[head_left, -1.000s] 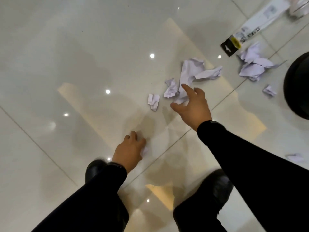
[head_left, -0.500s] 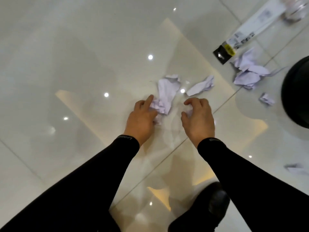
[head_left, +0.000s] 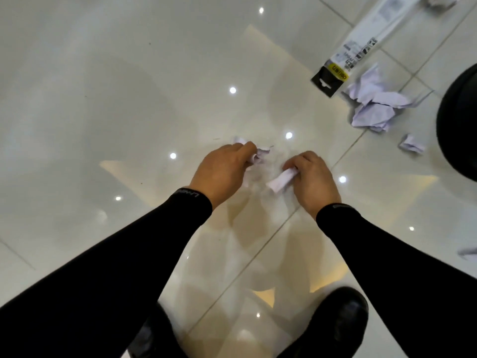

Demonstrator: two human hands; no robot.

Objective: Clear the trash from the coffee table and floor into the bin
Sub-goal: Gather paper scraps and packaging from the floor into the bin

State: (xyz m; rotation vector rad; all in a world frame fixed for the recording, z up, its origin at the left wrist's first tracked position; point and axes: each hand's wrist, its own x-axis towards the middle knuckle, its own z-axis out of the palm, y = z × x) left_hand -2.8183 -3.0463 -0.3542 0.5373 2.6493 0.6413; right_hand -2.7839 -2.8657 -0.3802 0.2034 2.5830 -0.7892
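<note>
Change: both hands have closed since half a second ago; the loose paper that lay between them on the floor is now gathered into the fists, and the strip that lay up and right of them is gone from its spot.
Left hand [head_left: 224, 169]: curled tight round crumpled paper [head_left: 261, 154]; pale lilac-white edges poke out past the fingers; more of the wad is hidden under the palm.
Right hand [head_left: 312, 180]: closed on a rolled scrap [head_left: 281, 180], white, tube-like, sticking out toward the left hand.
Sleeves: black, long, to both wrists.
Floor [head_left: 108, 94]: glossy pale tile, grey grout lines, ceiling lights mirrored as white dots.
Paper heap [head_left: 374, 107]: several crumpled lilac-white sheets, on the floor at upper right, well apart from the hands, near the bin.
Small scrap [head_left: 412, 146]: one crumpled bit, just beside the bin's left edge.
Far scrap [head_left: 468, 251]: pale bit at the right edge, blurred.
Card pack [head_left: 357, 56]: long white retail card, black end with a yellow label, lying flat above the heap; print too small to read.
Bin [head_left: 458, 125]: dark, round, cut off by the right edge; its inside cannot be seen.
Shoe [head_left: 342, 322]: black, bottom right, on the tile; a second dark shape at bottom centre is blurred.
</note>
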